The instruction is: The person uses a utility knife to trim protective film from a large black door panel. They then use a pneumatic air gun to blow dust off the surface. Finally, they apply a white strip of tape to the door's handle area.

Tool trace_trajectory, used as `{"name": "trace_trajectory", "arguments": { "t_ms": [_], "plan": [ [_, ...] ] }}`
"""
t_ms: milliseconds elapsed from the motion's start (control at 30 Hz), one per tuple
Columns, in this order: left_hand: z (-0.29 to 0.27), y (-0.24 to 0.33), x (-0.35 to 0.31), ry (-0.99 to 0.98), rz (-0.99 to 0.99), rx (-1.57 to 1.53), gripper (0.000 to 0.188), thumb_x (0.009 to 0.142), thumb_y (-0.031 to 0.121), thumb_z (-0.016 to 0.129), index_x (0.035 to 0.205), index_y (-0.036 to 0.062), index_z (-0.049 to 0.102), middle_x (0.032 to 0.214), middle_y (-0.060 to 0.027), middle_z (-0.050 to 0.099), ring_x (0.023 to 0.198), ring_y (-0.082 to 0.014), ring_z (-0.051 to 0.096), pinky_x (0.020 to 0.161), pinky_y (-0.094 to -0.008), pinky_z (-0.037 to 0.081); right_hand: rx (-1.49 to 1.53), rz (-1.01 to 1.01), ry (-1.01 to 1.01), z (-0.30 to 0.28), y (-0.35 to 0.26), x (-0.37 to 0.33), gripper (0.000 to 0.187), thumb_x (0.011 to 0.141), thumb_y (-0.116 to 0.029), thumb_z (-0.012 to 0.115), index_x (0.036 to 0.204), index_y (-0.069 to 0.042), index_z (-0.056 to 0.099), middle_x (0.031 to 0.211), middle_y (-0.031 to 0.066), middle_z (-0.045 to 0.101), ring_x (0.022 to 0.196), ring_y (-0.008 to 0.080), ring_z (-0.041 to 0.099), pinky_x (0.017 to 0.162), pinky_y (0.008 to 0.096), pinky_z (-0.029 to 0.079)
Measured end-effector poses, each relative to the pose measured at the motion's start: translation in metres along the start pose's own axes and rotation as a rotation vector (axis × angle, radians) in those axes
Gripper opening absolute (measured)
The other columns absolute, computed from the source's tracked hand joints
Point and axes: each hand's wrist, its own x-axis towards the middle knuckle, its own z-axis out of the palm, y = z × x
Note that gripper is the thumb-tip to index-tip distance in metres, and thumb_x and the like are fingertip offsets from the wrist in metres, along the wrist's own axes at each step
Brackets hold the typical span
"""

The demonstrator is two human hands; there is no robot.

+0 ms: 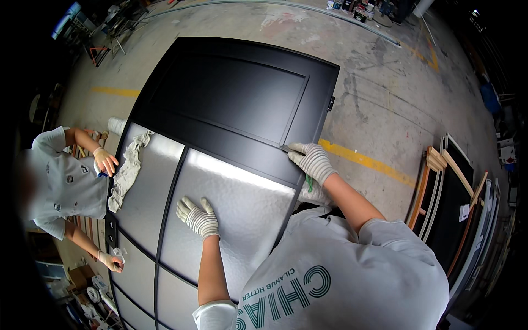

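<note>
In front of me lies a large black door (220, 130) with a recessed solid panel at its far end and textured glass panes (247, 220) nearer me. My left hand (199, 218), in a striped white glove, rests on a glass pane with its fingers spread. My right hand (312, 160), gloved the same way, is closed at the panel's near right corner. From its fingertips a small dark flat tool (285, 148) pokes out against the black frame; its exact kind is hidden. A green strip (309, 182) shows just below that hand.
A co-worker (74, 181) stands at the door's left edge, holding a small clear item (119, 254) in one gloved hand. A crumpled white cloth (129, 170) lies across the door's left side. Frames and panels (451, 203) lean at the right. Cans (366, 11) stand far off.
</note>
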Motion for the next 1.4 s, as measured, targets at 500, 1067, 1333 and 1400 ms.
{"name": "trace_trajectory", "arguments": {
  "t_ms": [500, 1067, 1333, 1400],
  "plan": [
    [0.001, -0.001, -0.001, -0.022, -0.005, 0.000, 0.067, 0.090, 0.043, 0.053, 0.137, -0.0026, 0.040, 0.141, -0.0270, 0.037, 0.132, -0.0441, 0.033, 0.113, -0.0509, 0.025, -0.683, -0.215, -0.194, 0.010, -0.040, 0.005, 0.055, 0.089, -0.032, 0.053, 0.138, -0.009, 0.044, 0.078, 0.0118, 0.068, 0.074, 0.0290, 0.067, 0.064, 0.0446, 0.053],
    [0.001, -0.003, -0.002, 0.013, 0.001, -0.097, 0.069, 0.086, 0.041, 0.055, 0.134, -0.0070, 0.042, 0.139, -0.0307, 0.039, 0.133, -0.0466, 0.031, 0.115, -0.0520, 0.019, -0.784, -0.170, -0.238, 0.011, -0.042, 0.005, 0.058, 0.089, -0.035, 0.049, 0.141, -0.010, 0.041, 0.083, 0.0133, 0.069, 0.078, 0.0294, 0.068, 0.067, 0.0457, 0.054],
    [0.000, -0.002, -0.002, 0.007, -0.003, -0.136, 0.071, 0.086, 0.041, 0.055, 0.134, -0.0091, 0.042, 0.139, -0.0310, 0.038, 0.133, -0.0463, 0.031, 0.116, -0.0518, 0.018, -0.786, -0.152, -0.231, 0.011, -0.044, 0.007, 0.059, 0.088, -0.035, 0.050, 0.141, -0.011, 0.040, 0.087, 0.0145, 0.070, 0.080, 0.0309, 0.068, 0.071, 0.0457, 0.054],
    [-0.002, -0.001, -0.002, -0.011, -0.024, -0.144, 0.071, 0.086, 0.042, 0.055, 0.134, -0.0091, 0.042, 0.140, -0.0311, 0.038, 0.133, -0.0465, 0.030, 0.116, -0.0520, 0.018, -0.798, -0.140, -0.236, 0.012, -0.043, 0.005, 0.059, 0.088, -0.035, 0.051, 0.141, -0.012, 0.041, 0.087, 0.0152, 0.070, 0.080, 0.0315, 0.068, 0.071, 0.0457, 0.054]
  ]
}}
